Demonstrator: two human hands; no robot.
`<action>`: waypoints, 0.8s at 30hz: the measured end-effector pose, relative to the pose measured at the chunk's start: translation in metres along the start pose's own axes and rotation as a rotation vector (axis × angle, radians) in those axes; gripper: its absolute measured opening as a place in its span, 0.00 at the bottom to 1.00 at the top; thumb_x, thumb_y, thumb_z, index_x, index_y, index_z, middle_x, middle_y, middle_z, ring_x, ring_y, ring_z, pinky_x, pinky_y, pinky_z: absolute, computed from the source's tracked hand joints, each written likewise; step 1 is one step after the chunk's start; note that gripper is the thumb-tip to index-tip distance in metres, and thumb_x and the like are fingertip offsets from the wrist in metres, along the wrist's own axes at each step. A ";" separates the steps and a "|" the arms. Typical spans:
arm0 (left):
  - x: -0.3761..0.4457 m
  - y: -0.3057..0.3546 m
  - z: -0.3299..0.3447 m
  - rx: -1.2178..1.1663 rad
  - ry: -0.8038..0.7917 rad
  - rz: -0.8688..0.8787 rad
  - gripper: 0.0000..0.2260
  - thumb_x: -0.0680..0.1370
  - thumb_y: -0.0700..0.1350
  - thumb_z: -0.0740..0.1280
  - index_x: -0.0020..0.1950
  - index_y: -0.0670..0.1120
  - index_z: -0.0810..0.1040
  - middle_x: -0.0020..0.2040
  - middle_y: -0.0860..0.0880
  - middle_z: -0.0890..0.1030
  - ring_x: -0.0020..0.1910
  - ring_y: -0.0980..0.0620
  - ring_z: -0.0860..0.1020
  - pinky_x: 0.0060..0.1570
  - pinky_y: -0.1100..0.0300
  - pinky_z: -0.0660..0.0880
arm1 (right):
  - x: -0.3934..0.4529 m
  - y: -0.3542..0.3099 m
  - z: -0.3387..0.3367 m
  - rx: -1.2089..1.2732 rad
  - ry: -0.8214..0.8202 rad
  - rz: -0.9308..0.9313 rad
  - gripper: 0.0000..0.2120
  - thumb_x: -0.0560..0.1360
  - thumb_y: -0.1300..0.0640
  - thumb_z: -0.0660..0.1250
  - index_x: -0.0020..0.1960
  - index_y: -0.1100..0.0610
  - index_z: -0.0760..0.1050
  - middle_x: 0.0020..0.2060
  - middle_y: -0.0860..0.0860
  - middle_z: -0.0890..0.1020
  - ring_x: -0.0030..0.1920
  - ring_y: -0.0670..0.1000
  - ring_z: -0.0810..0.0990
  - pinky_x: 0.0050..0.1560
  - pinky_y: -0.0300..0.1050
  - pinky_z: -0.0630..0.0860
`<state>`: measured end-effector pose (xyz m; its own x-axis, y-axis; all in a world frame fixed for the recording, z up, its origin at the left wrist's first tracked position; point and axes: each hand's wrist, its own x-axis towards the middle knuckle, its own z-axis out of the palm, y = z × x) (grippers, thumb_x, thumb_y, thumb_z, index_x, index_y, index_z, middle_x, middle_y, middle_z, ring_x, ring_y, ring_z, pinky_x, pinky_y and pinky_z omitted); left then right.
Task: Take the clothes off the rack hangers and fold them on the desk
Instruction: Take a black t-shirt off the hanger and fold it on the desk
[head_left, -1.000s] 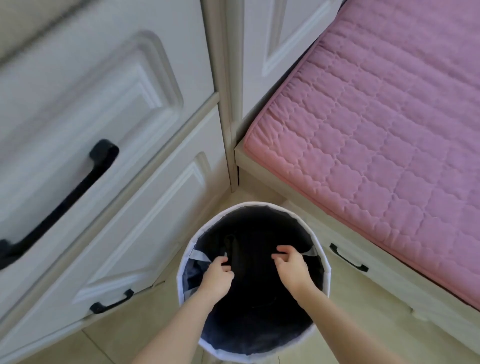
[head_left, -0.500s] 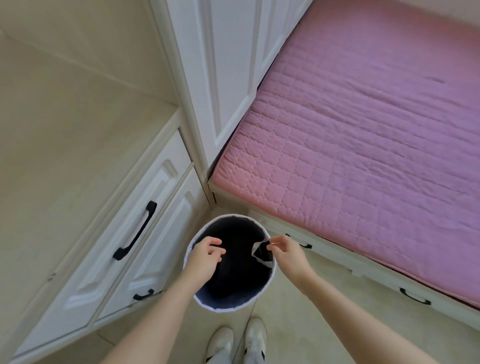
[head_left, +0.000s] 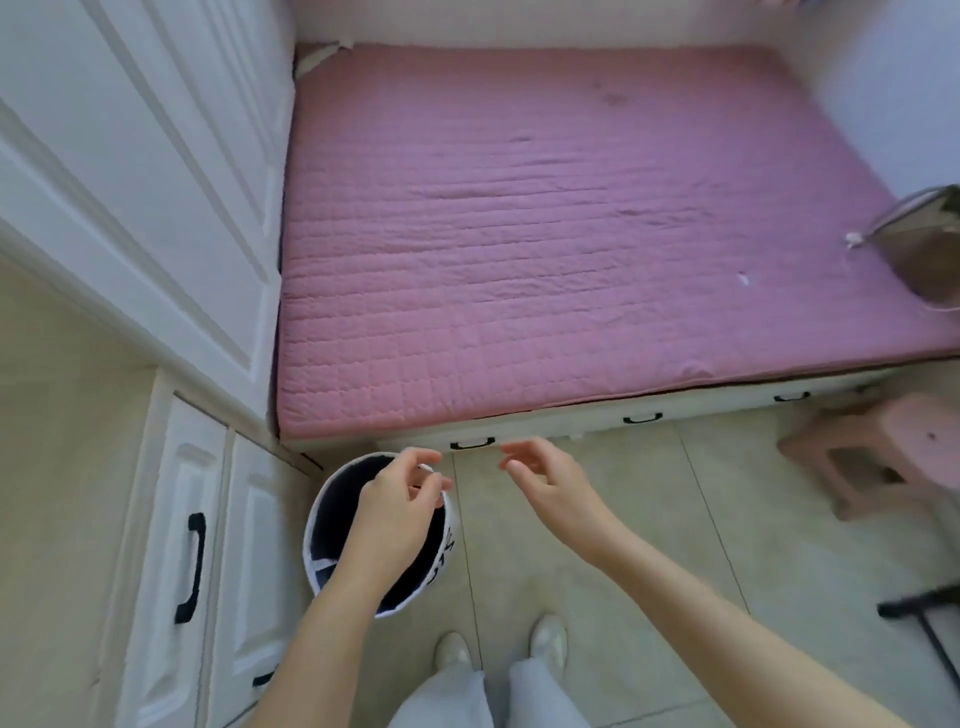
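At the far left a pale bench top runs along the wall, with white drawer fronts below it carrying black handles. Above and behind stand tall white wardrobe doors.

Just right of the drawers, on the tiled floor, sits a round laundry basket with a white rim and a dark inside; black lettering shows on its outer wall on the right. The left hand hangs over the basket's mouth, fingers loosely curled, thumb and fingertips close together near the rim at the basket's far right edge. Whether it pinches the rim or holds nothing I cannot tell; no cloth shows in it.

Just right of it, apart from the basket, the right hand is over the floor, fingers relaxed and slightly spread, holding nothing.

Below the hands, the person's pale trousers and light shoes stand on the tiles.

No garment is plainly in view; the basket's dark inside may be lining or clothes, which I cannot tell.

Beyond the hands lies a bed with a pink quilted cover, with drawers bearing black handles along its base. At the right stand a pink stool, a brownish bag on the bed's edge, and a black metal frame at the lower right.
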<state>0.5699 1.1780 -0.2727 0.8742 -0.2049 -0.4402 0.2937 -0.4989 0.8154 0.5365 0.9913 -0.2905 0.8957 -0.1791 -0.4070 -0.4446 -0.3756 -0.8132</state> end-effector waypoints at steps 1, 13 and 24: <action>-0.005 0.013 0.008 0.028 -0.024 0.031 0.08 0.80 0.43 0.63 0.54 0.55 0.76 0.43 0.57 0.84 0.42 0.64 0.81 0.40 0.73 0.71 | -0.015 0.001 -0.014 0.023 0.050 0.002 0.07 0.79 0.58 0.63 0.55 0.49 0.75 0.52 0.46 0.82 0.54 0.44 0.78 0.55 0.35 0.72; -0.067 0.118 0.186 0.252 -0.468 0.300 0.08 0.81 0.41 0.62 0.50 0.54 0.76 0.41 0.53 0.84 0.33 0.57 0.81 0.28 0.70 0.70 | -0.223 0.103 -0.162 0.192 0.641 0.236 0.10 0.80 0.56 0.63 0.60 0.51 0.75 0.53 0.46 0.81 0.56 0.41 0.78 0.58 0.38 0.74; -0.207 0.176 0.413 0.379 -0.799 0.481 0.10 0.79 0.39 0.61 0.51 0.54 0.77 0.41 0.53 0.84 0.34 0.54 0.83 0.25 0.69 0.67 | -0.408 0.218 -0.289 0.278 0.957 0.346 0.13 0.80 0.51 0.62 0.63 0.50 0.73 0.54 0.47 0.80 0.54 0.43 0.78 0.49 0.32 0.71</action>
<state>0.2810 0.7850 -0.1938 0.3115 -0.8901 -0.3326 -0.2861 -0.4216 0.8605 0.0766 0.7195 -0.1814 0.2981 -0.9250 -0.2355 -0.5548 0.0328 -0.8313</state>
